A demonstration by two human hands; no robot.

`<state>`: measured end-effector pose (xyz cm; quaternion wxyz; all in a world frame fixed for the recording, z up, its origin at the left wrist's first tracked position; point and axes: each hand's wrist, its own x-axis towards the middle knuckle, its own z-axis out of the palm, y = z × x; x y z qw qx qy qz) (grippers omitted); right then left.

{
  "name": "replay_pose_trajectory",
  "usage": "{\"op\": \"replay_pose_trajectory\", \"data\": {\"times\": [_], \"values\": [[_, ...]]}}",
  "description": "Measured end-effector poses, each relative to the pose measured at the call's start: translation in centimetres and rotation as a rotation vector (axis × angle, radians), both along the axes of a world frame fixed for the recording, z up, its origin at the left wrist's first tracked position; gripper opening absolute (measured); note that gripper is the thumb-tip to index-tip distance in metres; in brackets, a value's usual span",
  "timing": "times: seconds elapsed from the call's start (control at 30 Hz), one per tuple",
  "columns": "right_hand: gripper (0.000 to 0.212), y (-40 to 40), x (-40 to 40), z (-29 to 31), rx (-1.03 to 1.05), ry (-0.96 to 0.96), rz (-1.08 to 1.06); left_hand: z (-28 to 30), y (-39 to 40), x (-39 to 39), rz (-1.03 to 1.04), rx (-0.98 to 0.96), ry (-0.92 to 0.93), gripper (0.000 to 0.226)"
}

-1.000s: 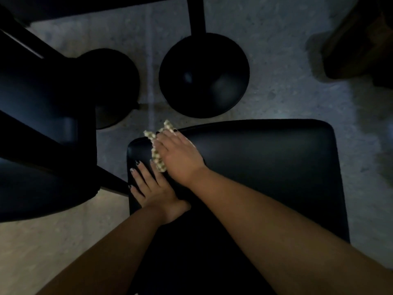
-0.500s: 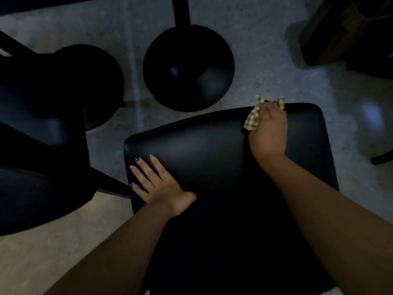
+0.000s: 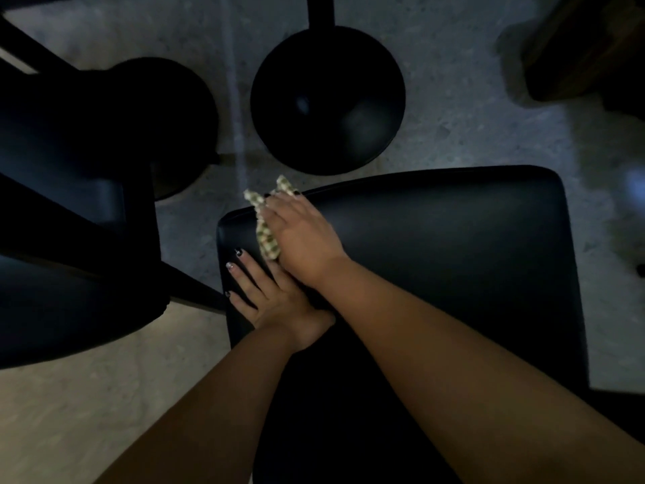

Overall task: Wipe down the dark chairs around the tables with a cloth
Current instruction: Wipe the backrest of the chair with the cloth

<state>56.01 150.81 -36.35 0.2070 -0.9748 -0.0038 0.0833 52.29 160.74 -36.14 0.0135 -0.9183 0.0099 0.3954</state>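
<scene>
The seat point(image 3: 453, 260) lies bare to the right of both hands, right up to its far and right edges. At its near-left corner the left hand point(image 3: 275, 302) lies flat, the right hand point(image 3: 303, 239) crossing just above it. A second chair point(image 3: 69, 274) crowds the left side; two round bases point(image 3: 328, 99) stand beyond on the floor point(image 3: 471, 117).

Speckled grey floor point(image 3: 471, 134) under dark chair point(image 3: 453, 256), round bases point(image 3: 328, 99).

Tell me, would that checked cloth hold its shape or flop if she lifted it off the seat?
Probably flop: the checked cloth bunches under the right hand, its corners sticking up unevenly past the chair seat edge. It looks thin, so likely light. On that smooth, shiny seat it should slide easily.
</scene>
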Motion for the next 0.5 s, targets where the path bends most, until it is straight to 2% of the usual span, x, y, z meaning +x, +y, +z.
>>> {"op": "replay_pose_trajectory", "data": {"times": [0.1,0.23,0.33,0.43,0.5], "values": [[0.06,-4.2,-1.8,0.1,0.026,-0.053,-0.089,0.2,-0.1,0.0,-0.011,-0.017,-0.007,0.156],[0.051,-10.9,-5.5,0.4,0.074,-0.263,-0.351,0.7,0.0,0.0,-0.025,-0.027,0.026,0.155],[0.052,-15.9,-8.9,0.4,0.016,-0.208,-0.58,0.8,0.0,0.1,-0.031,-0.04,0.039,0.153],[0.043,-19.9,-12.8,-0.2,-0.054,-0.178,-0.772,0.9,-0.1,0.1,-0.032,-0.037,0.035,0.154],[0.041,-21.7,-14.9,-0.4,-0.058,-0.124,-0.993,0.9,-0.2,0.1,-0.037,-0.033,0.033,0.154]]}}
